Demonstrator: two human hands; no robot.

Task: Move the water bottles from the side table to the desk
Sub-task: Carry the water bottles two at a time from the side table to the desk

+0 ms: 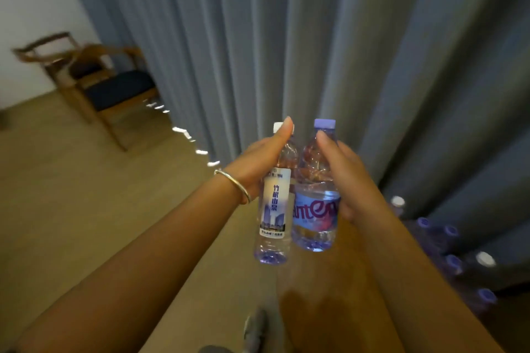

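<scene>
My left hand [258, 165] grips a slim clear water bottle [274, 209] with a white cap and a white and blue label, thumb lying up along its neck. My right hand [348, 178] grips a wider water bottle [314, 210] with a purple cap and a blue and pink label. Both bottles are held upright, side by side, in the air above the floor. Several more bottles [451, 249] with purple and white caps stand at the lower right, dim and partly hidden by my right forearm; what they stand on is not visible.
A grey-blue curtain [315, 37] hangs across the whole back. A wooden chair with a dark seat [114, 86] stands at the left by a white wall. The tan floor [86, 195] spreads below on the left.
</scene>
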